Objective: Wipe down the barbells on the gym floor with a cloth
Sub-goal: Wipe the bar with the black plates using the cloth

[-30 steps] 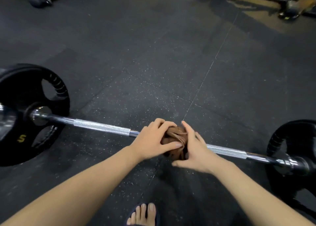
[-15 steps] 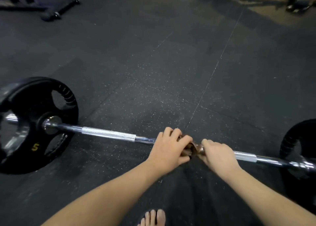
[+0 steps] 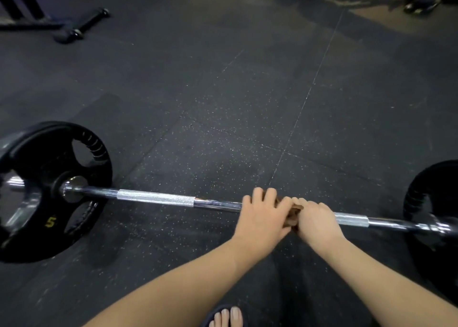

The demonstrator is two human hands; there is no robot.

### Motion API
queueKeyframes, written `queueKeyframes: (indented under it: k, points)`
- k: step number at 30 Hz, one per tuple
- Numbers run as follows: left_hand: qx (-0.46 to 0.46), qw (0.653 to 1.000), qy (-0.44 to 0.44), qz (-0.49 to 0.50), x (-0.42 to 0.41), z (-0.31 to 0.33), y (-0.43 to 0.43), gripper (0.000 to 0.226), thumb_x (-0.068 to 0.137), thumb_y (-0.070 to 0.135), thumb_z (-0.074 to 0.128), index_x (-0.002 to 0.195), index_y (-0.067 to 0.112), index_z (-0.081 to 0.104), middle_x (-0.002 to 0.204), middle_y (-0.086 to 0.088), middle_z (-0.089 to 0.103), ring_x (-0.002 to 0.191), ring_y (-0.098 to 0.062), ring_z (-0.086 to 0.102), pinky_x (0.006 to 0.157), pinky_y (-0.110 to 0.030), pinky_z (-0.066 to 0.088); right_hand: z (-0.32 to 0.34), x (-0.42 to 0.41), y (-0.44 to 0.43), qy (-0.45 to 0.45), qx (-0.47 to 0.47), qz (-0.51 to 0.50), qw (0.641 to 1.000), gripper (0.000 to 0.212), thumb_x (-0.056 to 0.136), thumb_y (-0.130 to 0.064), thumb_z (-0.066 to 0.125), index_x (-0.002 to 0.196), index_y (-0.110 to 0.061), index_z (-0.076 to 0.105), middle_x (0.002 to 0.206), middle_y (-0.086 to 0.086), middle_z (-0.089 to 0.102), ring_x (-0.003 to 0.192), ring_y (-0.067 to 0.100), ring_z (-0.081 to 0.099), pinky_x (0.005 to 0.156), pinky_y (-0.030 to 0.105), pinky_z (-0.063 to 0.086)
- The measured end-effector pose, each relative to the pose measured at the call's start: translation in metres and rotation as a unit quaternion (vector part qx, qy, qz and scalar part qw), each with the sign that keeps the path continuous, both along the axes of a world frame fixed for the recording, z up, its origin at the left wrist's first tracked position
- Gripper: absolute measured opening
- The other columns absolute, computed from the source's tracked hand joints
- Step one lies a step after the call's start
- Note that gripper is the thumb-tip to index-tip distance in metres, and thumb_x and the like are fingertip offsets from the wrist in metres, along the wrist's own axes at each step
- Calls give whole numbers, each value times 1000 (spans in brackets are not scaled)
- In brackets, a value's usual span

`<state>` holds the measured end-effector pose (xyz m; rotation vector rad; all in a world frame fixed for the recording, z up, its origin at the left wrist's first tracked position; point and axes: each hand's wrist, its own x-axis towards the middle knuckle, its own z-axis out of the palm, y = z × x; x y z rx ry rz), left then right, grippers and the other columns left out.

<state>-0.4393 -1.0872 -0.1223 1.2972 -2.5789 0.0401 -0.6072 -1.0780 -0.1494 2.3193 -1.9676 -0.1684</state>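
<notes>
**Brown cloth gripped on the bar by both hands**

Brown cloth (image 3: 294, 215) is bunched around the steel bar (image 3: 215, 204), a little right of centre in the lower half of the frame. Only a small part of it shows, between the two hands. The left hand (image 3: 264, 219) covers it from the left, its fingers curled over the bar and lying close together. The right hand (image 3: 317, 224) touches the left one and grips the cloth from the right, its fingers also curled and pressed together. What the thumbs do under the bar I cannot tell. The bar lies on the dark rubber floor (image 3: 223, 103). It runs from the left plate (image 3: 37, 178), marked with a yellow 5, to the right plate (image 3: 431, 195) at the right edge. A foot (image 3: 226, 316) in a sandal shows at the bottom edge.
</notes>
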Motion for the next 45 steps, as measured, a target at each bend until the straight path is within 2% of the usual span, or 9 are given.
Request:
queueKeyframes:
  k: [2, 5, 7, 14, 21, 25, 32, 40, 45]
  points:
    - [-4, 1000, -18, -10, -1, 1, -1, 62, 65, 50, 86, 112, 27, 53, 103, -4, 53, 89, -31, 51, 67, -43, 47, 2, 0, 0, -6, 21, -9, 1000, 26, 98, -30, 54, 121, -22, 48, 114, -5, 62, 103, 18, 65, 85, 33, 45]
    - [-8, 999, 1, 51, 29, 0, -13, 55, 66, 48, 85, 108, 26, 57, 101, -3, 54, 88, -31, 52, 66, -42, 48, -1, 2, 0, -29, -16, -12, 999, 44, 70, -41, 89, 87, -18, 55, 75, -2, 61, 64, 24, 65, 56, 34, 38]
    - [-10, 996, 18, 85, 59, -4, -21, 54, 65, 44, 87, 106, 24, 59, 99, -4, 54, 87, -31, 53, 65, -42, 49, -7, 0, -1, -42, -35, -17, 998, 56, 55, -43, 98, 72, -18, 51, 58, -2, 52, 46, 24, 55, 50, 31, 27]
    - [-20, 987, 19, 156, 72, -2, -21, 42, 71, 40, 84, 102, 21, 61, 95, -4, 54, 84, -30, 51, 63, -42, 47, -6, 3, 2, -32, -54, -23, 998, 59, 53, -43, 99, 70, -18, 48, 56, -2, 50, 44, 24, 52, 51, 30, 25]
    - [-1, 999, -4, 47, 20, 4, -11, 50, 72, 47, 83, 109, 26, 55, 103, -3, 55, 91, -30, 52, 68, -42, 44, -9, 3, 3, 6, -45, -33, 998, 48, 63, -37, 93, 79, -19, 52, 68, -2, 58, 59, 25, 62, 54, 35, 34]
    - [17, 994, 30, 103, 55, 4, -24, 49, 74, 45, 81, 111, 25, 56, 103, -3, 55, 93, -31, 52, 70, -43, 47, -8, 2, 3, -8, -46, -27, 999, 45, 72, -46, 87, 80, -20, 52, 69, -3, 58, 59, 24, 61, 56, 34, 29]
    - [-3, 981, 23, 192, 97, 0, -30, 40, 75, 40, 81, 102, 21, 60, 95, -3, 52, 85, -29, 50, 65, -40, 43, -8, 3, 4, -20, -48, -34, 998, 58, 62, -41, 95, 74, -21, 41, 61, -2, 53, 51, 24, 55, 54, 32, 26]
    - [51, 994, 11, 91, 12, 14, -21, 42, 85, 41, 74, 114, 22, 50, 112, -7, 54, 103, -33, 51, 79, -48, 44, -6, 3, 4, 0, -18, -45, 999, 37, 75, -41, 84, 86, -21, 54, 76, -4, 60, 67, 22, 63, 58, 35, 31]
    - [78, 992, 2, 101, 42, 21, -33, 42, 92, 40, 67, 125, 22, 47, 122, -6, 51, 112, -33, 47, 89, -47, 44, -8, 1, 1, -7, -5, -45, 999, 38, 78, -47, 81, 85, -22, 53, 75, -5, 59, 66, 22, 63, 58, 36, 31]
